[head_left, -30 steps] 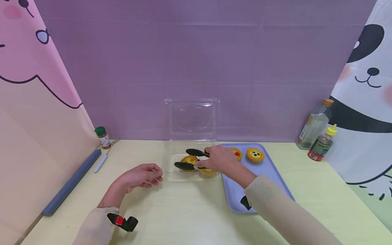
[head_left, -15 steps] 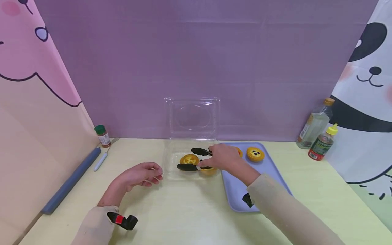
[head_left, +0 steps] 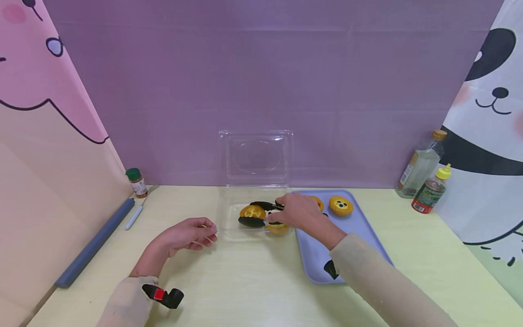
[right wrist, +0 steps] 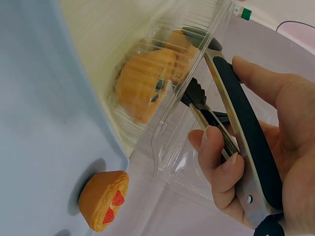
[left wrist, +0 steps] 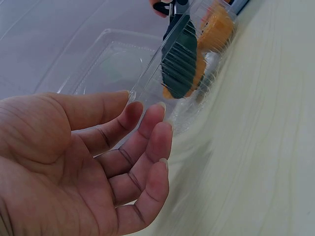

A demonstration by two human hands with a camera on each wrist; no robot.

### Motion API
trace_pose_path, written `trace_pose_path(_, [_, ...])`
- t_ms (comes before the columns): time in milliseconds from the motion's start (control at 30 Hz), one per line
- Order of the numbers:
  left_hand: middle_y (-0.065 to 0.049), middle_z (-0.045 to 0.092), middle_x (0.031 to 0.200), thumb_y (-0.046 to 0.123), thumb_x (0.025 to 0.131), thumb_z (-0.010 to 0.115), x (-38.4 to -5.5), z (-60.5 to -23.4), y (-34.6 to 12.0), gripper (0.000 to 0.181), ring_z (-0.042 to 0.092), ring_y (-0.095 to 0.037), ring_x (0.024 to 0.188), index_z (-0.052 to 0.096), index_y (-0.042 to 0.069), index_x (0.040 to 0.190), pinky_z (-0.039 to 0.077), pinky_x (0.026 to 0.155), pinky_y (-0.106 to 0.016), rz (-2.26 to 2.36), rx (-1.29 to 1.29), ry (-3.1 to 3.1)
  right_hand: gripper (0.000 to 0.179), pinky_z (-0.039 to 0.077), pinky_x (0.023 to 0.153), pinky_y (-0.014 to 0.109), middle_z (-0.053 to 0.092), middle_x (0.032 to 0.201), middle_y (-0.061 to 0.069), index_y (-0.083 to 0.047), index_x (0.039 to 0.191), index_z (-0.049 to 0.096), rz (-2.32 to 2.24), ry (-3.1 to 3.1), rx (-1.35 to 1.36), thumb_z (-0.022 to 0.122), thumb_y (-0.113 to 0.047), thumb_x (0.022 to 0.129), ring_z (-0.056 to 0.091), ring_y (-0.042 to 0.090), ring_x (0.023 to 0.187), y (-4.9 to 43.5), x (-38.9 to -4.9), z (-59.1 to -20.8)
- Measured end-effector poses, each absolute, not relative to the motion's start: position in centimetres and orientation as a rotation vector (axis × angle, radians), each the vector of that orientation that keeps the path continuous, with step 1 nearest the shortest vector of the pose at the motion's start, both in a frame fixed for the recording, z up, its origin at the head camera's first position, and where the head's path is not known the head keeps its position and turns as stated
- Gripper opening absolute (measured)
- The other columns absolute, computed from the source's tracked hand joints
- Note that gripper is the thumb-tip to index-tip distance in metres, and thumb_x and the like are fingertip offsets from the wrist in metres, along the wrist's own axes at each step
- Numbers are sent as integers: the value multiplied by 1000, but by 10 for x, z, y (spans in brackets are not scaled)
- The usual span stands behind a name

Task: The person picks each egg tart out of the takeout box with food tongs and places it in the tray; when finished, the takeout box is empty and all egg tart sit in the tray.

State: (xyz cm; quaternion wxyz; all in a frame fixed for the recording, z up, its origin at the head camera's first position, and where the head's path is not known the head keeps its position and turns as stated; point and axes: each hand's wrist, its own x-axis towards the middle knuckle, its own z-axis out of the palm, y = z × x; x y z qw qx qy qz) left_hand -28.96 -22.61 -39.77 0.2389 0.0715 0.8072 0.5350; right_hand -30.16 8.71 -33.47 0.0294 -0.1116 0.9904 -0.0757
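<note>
My right hand (head_left: 300,211) grips metal tongs (right wrist: 248,142) with black handle grips and dark scalloped heads. In the head view, the tongs' heads lie on either side of a yellow-topped egg tart (head_left: 252,211) inside a clear plastic clamshell box (head_left: 229,206). Beside it in the box sits a second tart (right wrist: 145,81) with dark berries on top. My left hand (head_left: 189,234) is at the box's left side; its thumb and index finger pinch the box's rim (left wrist: 134,91), the other fingers loosely bent. The hinged lid (head_left: 257,156) stands raised against the backdrop.
A lilac tray (head_left: 323,268) on the right bears a tart with red fruit (right wrist: 106,201) and a dark-dotted tart (head_left: 341,206). Two bottles (head_left: 421,168) (head_left: 431,190) stand at the back right. A green-capped jar (head_left: 136,183), a white-handled utensil (head_left: 135,217) and a blue bar (head_left: 98,243) lie left.
The tongs first drew right, partly off the yellow-topped tart, their heads apart. Now their heads have come closer together around it. The left hand has stayed at the box rim.
</note>
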Motion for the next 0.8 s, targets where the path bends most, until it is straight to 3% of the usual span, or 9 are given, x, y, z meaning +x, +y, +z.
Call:
trace_pose_path(133, [-10,67,109,29,103,55,-290,-398,-226,35,65,-21,96,55,-1,121,53,82,-33,1467,196,2212,72,32,45,30,68,131,6,-27,141,59,-257,3069,-344,67,-69,82,45,16,54,88,-301,-335])
trace_pose_path(333, [-11,67,109,28,103,55,-289,-398,-227,35,65,-21,97,55,-1,121,53,83,-34,1469,199,2211,73,38,48,33,65,137,6,-28,142,57,-296,3094,-376,65,-70,83,63,23,71,89,-299,-335])
trace_pose_path(600, [-11,67,110,28,104,55,-289,-398,-227,35,65,-20,96,55,-1,121,53,83,-33,1462,202,2202,72,42,51,32,61,141,1,-29,143,56,-379,3111,-395,66,-68,84,66,21,88,100,-290,-328])
trace_pose_path(700, [-10,68,108,29,103,55,-289,-398,-227,35,65,-20,95,55,-1,121,53,82,-33,1465,186,2209,72,41,50,31,62,141,0,-28,143,57,-387,3124,-412,67,-67,84,66,19,86,108,-285,-324])
trace_pose_path(800, [-10,68,108,29,103,55,-289,-398,-227,35,65,-20,95,55,-1,121,53,82,-33,1469,182,2210,72,35,46,29,68,133,-1,-27,142,57,-444,3119,-392,69,-66,83,59,15,66,118,-279,-320])
